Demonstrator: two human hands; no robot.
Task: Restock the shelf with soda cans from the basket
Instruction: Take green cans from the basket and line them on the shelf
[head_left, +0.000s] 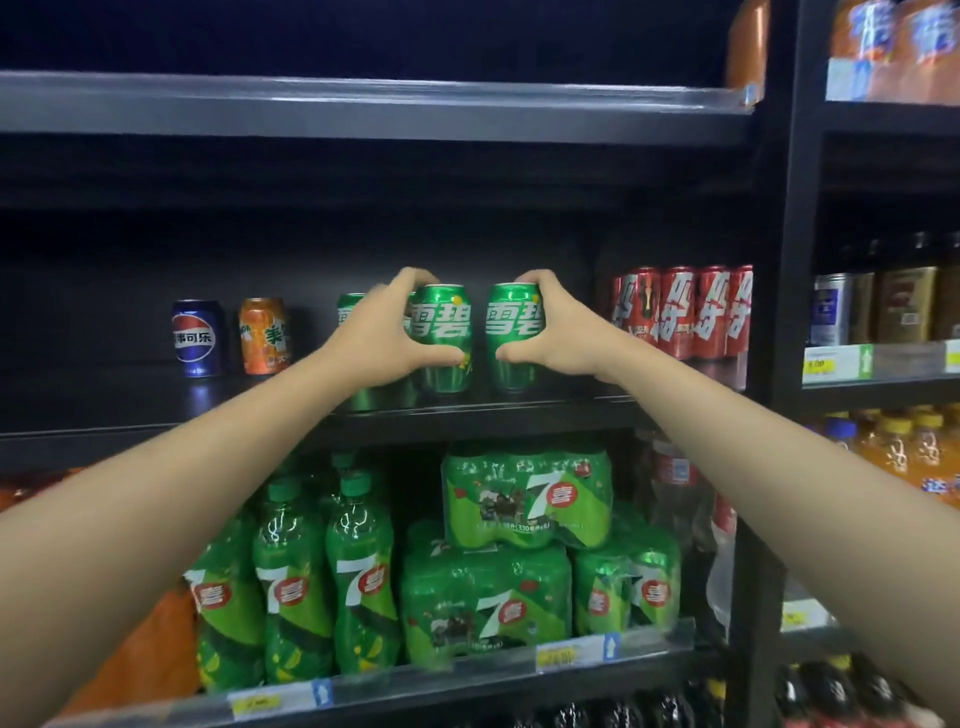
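Soda cans in green, two of them, upright on the dark middle shelf (519, 410) in the head view, one in each hand. Left green can (445, 338) wrapped by the left hand (382, 338): fingers curled over the rim from behind, thumb pressed across the lower front of the label. Right green can (511, 335) gripped the same way by the right hand (563, 332), fingers over the top edge, thumb low on the front. Both cans close beside each other with a narrow gap between, white lettering turned outward, bases at or just above the shelf board; contact with the board cannot be told. A third green can (349, 312) partly hidden behind the left hand. Further left on the same shelf, well apart from the hands, an orange can (263, 335) and a blue can (197, 338), side by side. To the right, a row of red cans (685, 312) near the right hand.

Both forearms bare, stretched forward and upward from the lower corners, converging toward the middle, wrists nearly straight, palms facing inward toward each other.

Below, green bottles (322, 582) and green multipacks (524, 499) on the lower shelf.
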